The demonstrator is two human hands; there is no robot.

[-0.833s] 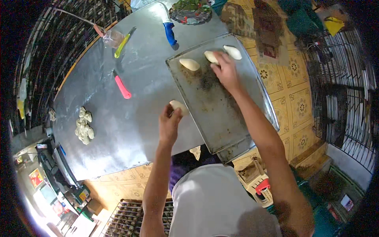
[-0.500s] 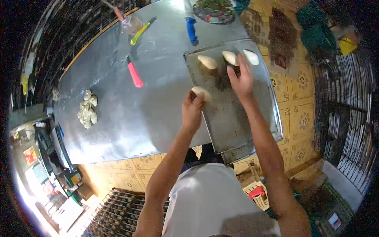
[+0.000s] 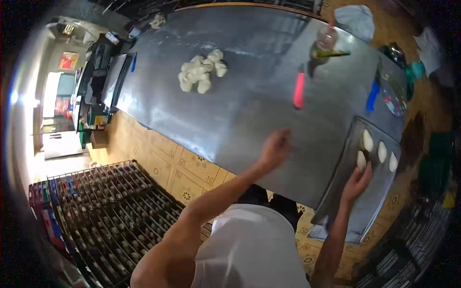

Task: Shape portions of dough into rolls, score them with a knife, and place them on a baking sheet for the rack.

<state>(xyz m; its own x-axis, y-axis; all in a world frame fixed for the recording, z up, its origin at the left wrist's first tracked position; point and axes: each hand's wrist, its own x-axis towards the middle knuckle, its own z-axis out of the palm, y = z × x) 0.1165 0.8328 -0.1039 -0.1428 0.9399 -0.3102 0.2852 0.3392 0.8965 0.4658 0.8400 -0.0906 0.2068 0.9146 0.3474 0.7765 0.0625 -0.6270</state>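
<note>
My right hand [image 3: 357, 180] reaches onto the dark metal tray [image 3: 345, 197] at the right, its fingers closed on the lower end of a pale oval dough piece [image 3: 361, 159]. Other shaped dough pieces [image 3: 382, 151] lie just above and right of it, apart from one another. My left hand [image 3: 277, 146] is over the bare steel tabletop [image 3: 182, 115], left of the tray and below a pink-handled knife [image 3: 298, 91]. Its fingers are curled and blurred, so whether they hold anything is unclear. A cluster of irregular dough lumps [image 3: 199, 72] lies farther back on the left.
A yellow-handled knife [image 3: 336, 54], a clear plastic container [image 3: 326, 38], a blue-handled knife [image 3: 372, 95] and a round plate [image 3: 394, 102] lie toward the back right. A metal rack holding many small round items [image 3: 105, 211] stands at lower left, on the tiled floor.
The view has swung left. The dough piece that was in my left hand is no longer visible there; my right hand is now on a piece lower on the tray, and my left hand is away from it.
</note>
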